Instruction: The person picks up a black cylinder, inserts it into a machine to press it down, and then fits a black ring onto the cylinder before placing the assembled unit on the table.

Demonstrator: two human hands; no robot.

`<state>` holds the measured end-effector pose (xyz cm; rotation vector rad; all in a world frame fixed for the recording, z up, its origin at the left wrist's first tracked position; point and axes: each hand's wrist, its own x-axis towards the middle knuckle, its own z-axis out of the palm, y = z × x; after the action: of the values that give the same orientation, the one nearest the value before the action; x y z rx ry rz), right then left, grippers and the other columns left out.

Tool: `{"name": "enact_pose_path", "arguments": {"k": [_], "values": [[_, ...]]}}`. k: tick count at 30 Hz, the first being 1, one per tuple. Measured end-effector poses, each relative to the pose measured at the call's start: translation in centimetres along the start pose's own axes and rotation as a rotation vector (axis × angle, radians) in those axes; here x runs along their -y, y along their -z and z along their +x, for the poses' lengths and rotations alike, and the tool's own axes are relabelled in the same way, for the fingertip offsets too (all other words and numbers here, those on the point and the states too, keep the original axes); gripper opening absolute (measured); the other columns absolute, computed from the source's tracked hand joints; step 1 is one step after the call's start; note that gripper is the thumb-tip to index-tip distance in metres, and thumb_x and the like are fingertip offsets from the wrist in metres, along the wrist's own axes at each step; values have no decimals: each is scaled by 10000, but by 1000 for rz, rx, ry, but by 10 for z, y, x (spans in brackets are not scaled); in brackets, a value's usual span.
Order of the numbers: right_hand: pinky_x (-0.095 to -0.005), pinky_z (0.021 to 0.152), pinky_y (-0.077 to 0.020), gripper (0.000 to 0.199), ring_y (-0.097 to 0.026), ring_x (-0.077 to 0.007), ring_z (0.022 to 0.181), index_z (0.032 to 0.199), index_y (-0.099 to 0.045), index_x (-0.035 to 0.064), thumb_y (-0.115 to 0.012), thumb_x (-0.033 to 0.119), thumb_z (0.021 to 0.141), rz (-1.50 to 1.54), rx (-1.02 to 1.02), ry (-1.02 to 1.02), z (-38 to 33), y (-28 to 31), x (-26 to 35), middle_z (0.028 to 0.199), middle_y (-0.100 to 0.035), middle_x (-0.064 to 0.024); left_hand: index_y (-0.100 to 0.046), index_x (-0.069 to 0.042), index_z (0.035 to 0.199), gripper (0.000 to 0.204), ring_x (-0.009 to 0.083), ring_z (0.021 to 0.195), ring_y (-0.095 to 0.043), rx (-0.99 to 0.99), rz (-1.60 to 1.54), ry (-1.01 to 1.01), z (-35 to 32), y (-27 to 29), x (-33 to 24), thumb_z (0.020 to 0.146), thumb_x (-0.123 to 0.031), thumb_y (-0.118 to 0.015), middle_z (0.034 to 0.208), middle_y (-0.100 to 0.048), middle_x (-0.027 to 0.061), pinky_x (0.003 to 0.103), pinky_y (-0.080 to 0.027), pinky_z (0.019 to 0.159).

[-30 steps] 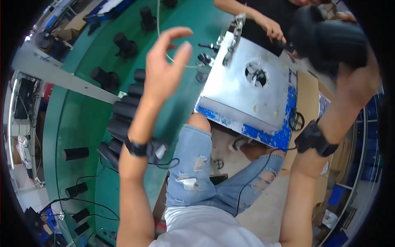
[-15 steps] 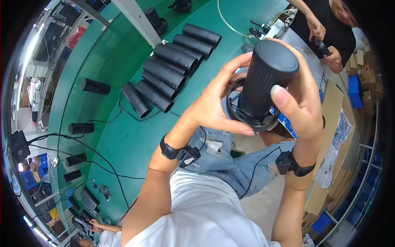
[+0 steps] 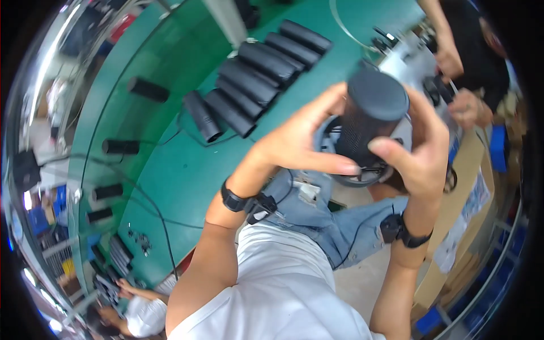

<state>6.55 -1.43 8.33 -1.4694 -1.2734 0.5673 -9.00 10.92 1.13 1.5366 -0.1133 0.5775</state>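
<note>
A black cylindrical speaker (image 3: 371, 122) with a mesh side and a smooth round top stands upright above my lap. My left hand (image 3: 300, 144) grips its left side, thumb stretched across the lower front. My right hand (image 3: 422, 153) wraps its right side, thumb pressed on the lower front. A grey ring-shaped base (image 3: 354, 178) sits under the cylinder, partly hidden by my fingers. Both wrists carry black bands.
A row of several black cylinders (image 3: 260, 73) lies on the green table (image 3: 170, 164), with single ones (image 3: 148, 89) further left. Another person's hands (image 3: 462, 85) work at the upper right. A second person (image 3: 139, 309) sits at the lower left. Cardboard (image 3: 453, 238) stands at my right.
My left hand came down from the air onto the black cylinder, which moved from my right hand alone to both hands in front of me. The view swung left.
</note>
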Motion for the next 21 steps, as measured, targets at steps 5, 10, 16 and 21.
{"name": "enact_pose_path", "arguments": {"k": [5, 10, 16, 21], "values": [[-349, 1009, -372, 578, -548, -227, 1139, 1180, -582, -62, -788, 239, 732, 136, 56, -14, -15, -23, -23, 1158, -620, -146, -473, 19, 1268, 818, 316, 922, -654, -234, 576, 12, -19, 29, -13, 614, -285, -860, 1075, -640, 177, 372, -508, 837], [-335, 1009, -369, 404, -543, -225, 1148, 1178, -574, -57, -632, 204, 875, 246, 14, -253, -51, -18, -60, 1162, -618, -146, -571, 20, 1064, 539, 178, 855, -646, -1004, 563, 60, -60, 179, -11, 669, -211, -856, 942, -669, 98, 314, -512, 803], [-307, 890, -440, 302, -577, -183, 1067, 1139, -596, -16, -547, 200, 933, 197, -2, -402, -81, -25, -99, 1111, -638, -103, -533, 30, 1108, 658, 270, 941, -642, -1295, 824, 289, -95, 321, 54, 657, -342, -836, 1019, -657, 166, 368, -509, 821], [-301, 884, -440, 289, -581, -175, 1063, 1149, -588, -5, -571, 162, 914, 196, -52, -454, -102, -16, -107, 1115, -642, -100, -504, 25, 1172, 785, 358, 1035, -623, -1223, 1085, 597, -82, 322, 75, 639, -461, -815, 1069, -642, 227, 419, -488, 895]]}}
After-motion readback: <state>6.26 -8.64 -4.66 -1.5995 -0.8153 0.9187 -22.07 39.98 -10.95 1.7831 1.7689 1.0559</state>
